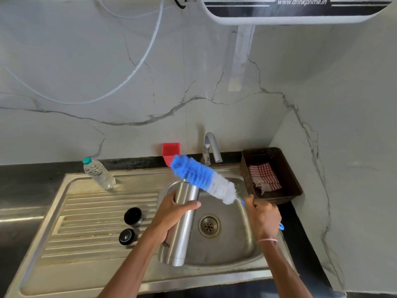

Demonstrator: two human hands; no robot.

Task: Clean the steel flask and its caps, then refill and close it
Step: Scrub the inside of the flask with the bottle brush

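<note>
My left hand (170, 214) grips the steel flask (182, 224) near its upper part and holds it tilted over the sink basin (232, 244), mouth pointing away from me. My right hand (265, 218) grips the blue handle of a bottle brush (204, 177) whose blue and white bristles lie across the flask's mouth, outside it. Two black caps rest on the drainboard left of the flask: a taller one (133, 216) and a flatter one (127, 236).
A small plastic water bottle (98, 174) stands at the drainboard's back. A tap (211, 148) rises behind the basin, beside a red holder (170, 151). A brown basket (272, 175) with a checked cloth sits right. A water purifier (296, 9) hangs above.
</note>
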